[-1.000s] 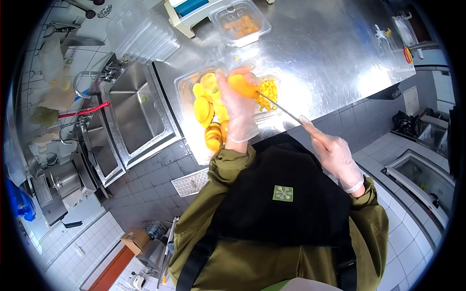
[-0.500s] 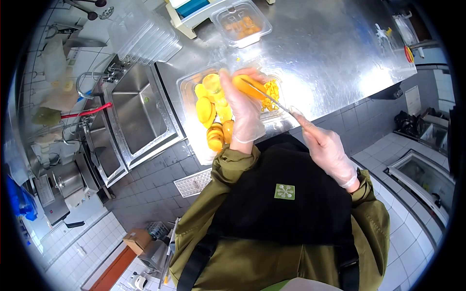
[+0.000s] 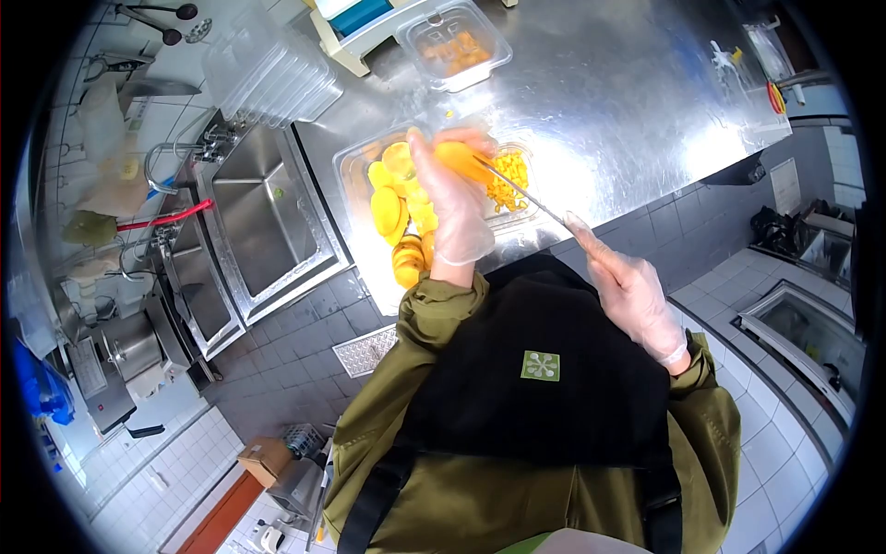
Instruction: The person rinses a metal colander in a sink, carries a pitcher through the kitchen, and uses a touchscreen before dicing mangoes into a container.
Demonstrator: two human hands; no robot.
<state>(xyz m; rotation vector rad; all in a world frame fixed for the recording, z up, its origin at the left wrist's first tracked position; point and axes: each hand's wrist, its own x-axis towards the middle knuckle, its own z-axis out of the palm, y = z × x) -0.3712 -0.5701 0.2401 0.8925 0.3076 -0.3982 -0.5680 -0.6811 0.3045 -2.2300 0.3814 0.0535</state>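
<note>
My gloved left hand (image 3: pixel 454 214) cups a mango half (image 3: pixel 460 159) with its orange flesh facing up. In my gloved right hand (image 3: pixel 629 303) is a knife (image 3: pixel 524 191), its blade reaching left so that the tip meets the mango flesh. Just beneath and right of the mango, a small clear container (image 3: pixel 532 210) holds diced mango (image 3: pixel 507 177). To the left, partly hidden by my left hand and wrist, a larger clear tub (image 3: pixel 343 175) holds several yellow mango pieces (image 3: pixel 389 212).
Farther back on the steel counter (image 3: pixel 609 83) stands a lidded container (image 3: pixel 455 51) with orange chunks. Stacked clear tubs (image 3: pixel 268 69) are at the back left, above a steel sink (image 3: pixel 268 212). A red-handled tool (image 3: pixel 166 214) lies across the sink area.
My left hand and the mango have shifted slightly left, uncovering more of the diced mango. The knife tip stays at the flesh while my right hand has moved slightly right.
</note>
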